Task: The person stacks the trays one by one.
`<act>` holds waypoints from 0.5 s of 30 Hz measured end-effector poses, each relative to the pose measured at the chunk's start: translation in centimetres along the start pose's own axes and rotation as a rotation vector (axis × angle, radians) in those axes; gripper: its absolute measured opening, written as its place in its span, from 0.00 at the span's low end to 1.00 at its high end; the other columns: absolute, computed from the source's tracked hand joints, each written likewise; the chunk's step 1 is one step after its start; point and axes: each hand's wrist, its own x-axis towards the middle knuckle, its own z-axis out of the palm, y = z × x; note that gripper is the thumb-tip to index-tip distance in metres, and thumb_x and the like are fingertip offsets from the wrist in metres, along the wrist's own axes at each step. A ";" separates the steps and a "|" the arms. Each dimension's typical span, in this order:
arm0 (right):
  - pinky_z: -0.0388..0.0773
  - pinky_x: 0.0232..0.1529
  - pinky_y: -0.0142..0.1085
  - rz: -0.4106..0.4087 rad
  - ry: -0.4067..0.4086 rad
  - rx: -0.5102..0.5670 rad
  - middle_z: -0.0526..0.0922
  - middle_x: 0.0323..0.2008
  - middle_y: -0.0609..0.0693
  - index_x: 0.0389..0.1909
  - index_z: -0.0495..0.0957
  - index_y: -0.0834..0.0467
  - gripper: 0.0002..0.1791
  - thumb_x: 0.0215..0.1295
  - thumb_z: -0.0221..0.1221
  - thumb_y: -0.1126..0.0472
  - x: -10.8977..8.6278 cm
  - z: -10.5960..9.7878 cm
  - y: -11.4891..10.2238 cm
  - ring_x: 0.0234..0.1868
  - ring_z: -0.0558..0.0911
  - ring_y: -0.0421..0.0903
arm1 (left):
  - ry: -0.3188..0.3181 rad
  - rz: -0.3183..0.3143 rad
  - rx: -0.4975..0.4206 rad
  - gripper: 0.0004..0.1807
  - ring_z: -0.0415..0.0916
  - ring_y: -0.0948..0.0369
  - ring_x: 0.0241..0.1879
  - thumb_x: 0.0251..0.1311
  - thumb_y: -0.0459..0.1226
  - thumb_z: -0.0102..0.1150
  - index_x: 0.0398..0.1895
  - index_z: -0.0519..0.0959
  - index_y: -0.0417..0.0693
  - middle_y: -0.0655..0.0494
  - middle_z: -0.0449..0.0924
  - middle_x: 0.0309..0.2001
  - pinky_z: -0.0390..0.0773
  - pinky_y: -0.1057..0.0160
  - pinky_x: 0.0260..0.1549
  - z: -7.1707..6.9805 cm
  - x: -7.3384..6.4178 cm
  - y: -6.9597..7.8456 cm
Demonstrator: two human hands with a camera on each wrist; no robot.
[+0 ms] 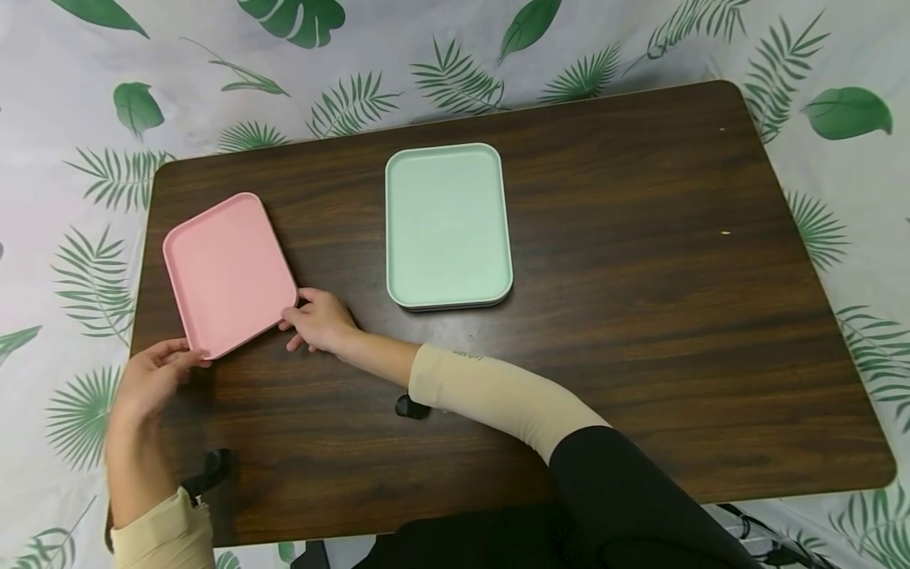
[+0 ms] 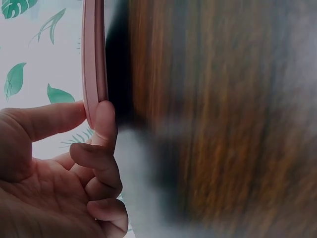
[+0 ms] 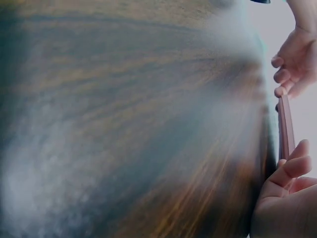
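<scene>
A pink rectangular tray (image 1: 231, 276) with a raised rim lies at a slant over the left part of the table. My left hand (image 1: 151, 381) pinches its near left corner. In the left wrist view, thumb and index finger meet on either side of the tray's edge (image 2: 93, 59), the other fingers curling loosely below. At the near right corner, my right hand (image 1: 321, 320) grips the rim between thumb and fingers. The right wrist view has the tray's edge (image 3: 286, 126) running between both hands.
A pale green tray (image 1: 449, 225) sits on top of at least one other tray, with a dark edge beneath, at the table's back middle. The dark wood-grain table (image 1: 640, 316) extends far to the right. Behind it hangs a white leaf-print cloth (image 1: 384, 47).
</scene>
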 end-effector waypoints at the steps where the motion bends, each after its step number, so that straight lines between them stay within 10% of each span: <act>1: 0.66 0.11 0.30 -0.006 -0.001 -0.005 0.87 0.28 0.45 0.61 0.74 0.57 0.19 0.71 0.56 0.63 0.0 -0.1 0.0 0.16 0.82 0.40 | 0.004 -0.002 -0.008 0.07 0.70 0.70 0.28 0.68 0.35 0.56 0.37 0.78 0.61 0.73 0.82 0.23 0.66 0.70 0.29 0.1 -0.1 0.0; 15: 0.68 0.12 0.30 -0.096 -0.048 -0.098 0.87 0.30 0.43 0.66 0.71 0.55 0.23 0.71 0.57 0.61 -1.3 -2.0 -1.2 0.17 0.82 0.40 | 0.148 0.030 -0.379 0.10 0.70 0.69 0.22 0.63 0.27 0.60 0.35 0.80 0.55 0.66 0.81 0.22 0.64 0.71 0.24 1.7 -1.5 0.7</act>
